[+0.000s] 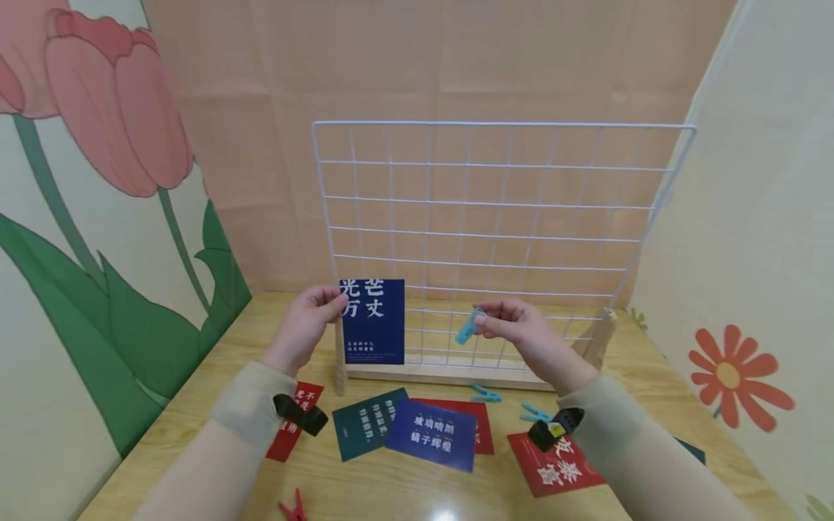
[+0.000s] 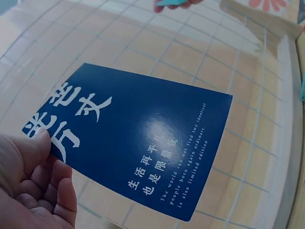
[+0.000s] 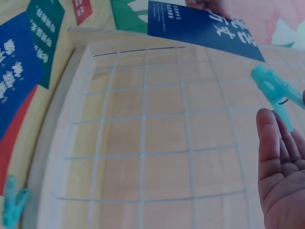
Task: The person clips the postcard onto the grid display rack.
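Note:
My left hand (image 1: 306, 322) pinches a dark blue card (image 1: 381, 329) with white characters by its left edge. The card hangs upright in front of the lower left of a white wire grid (image 1: 469, 199). In the left wrist view the thumb (image 2: 35, 145) lies over the printed face of the card (image 2: 143, 143). My right hand (image 1: 524, 333) holds a light blue clothespin (image 1: 468, 327) between thumb and fingers, before the grid's lower middle. The right wrist view has this clothespin (image 3: 274, 88) close to the fingertips, apart from the card.
The grid stands in a wooden base (image 1: 443, 375). On the table lie a green card (image 1: 365, 427), a blue card (image 1: 433, 434) and several red cards (image 1: 554, 467). Light blue clothespins (image 1: 485, 394) lie by the base; a red clothespin (image 1: 295, 506) is near the front.

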Action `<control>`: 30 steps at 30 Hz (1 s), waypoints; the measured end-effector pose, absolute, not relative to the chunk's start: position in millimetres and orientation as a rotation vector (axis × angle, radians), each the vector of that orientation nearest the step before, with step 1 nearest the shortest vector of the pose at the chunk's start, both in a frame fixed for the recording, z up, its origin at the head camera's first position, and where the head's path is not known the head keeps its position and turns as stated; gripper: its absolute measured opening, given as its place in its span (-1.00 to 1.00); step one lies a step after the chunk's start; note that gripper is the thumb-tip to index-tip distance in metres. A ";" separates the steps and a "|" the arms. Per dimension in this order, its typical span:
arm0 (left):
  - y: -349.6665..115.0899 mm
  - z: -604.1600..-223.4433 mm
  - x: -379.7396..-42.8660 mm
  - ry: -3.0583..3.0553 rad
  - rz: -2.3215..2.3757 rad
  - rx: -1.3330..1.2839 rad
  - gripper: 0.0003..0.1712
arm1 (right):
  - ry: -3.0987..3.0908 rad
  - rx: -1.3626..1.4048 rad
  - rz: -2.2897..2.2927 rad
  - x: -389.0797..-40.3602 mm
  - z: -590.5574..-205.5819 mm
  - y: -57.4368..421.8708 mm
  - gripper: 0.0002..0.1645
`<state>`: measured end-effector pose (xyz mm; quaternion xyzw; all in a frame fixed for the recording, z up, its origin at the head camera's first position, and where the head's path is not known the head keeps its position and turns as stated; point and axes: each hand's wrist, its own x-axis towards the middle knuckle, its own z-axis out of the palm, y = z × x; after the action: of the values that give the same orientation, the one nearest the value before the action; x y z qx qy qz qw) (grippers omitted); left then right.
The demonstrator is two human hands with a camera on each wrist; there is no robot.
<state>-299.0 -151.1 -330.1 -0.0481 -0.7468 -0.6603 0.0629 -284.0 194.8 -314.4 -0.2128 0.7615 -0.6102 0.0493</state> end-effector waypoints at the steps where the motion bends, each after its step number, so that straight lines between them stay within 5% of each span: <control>1: -151.3 -326.5 -300.3 -2.242 -1.993 -0.158 -0.72 | 2.327 -0.668 -1.856 -284.9 -310.8 193.3 -0.49; 30: -155.2 -242.3 -340.9 -1.935 -1.972 -0.123 -0.89 | 2.564 -0.871 -1.712 -302.7 -188.8 132.3 -0.58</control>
<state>-340.9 -155.2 -242.3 -0.0437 -0.6873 -0.7006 0.1870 -302.7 132.3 -188.8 -0.2717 0.7999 -0.5342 -0.0313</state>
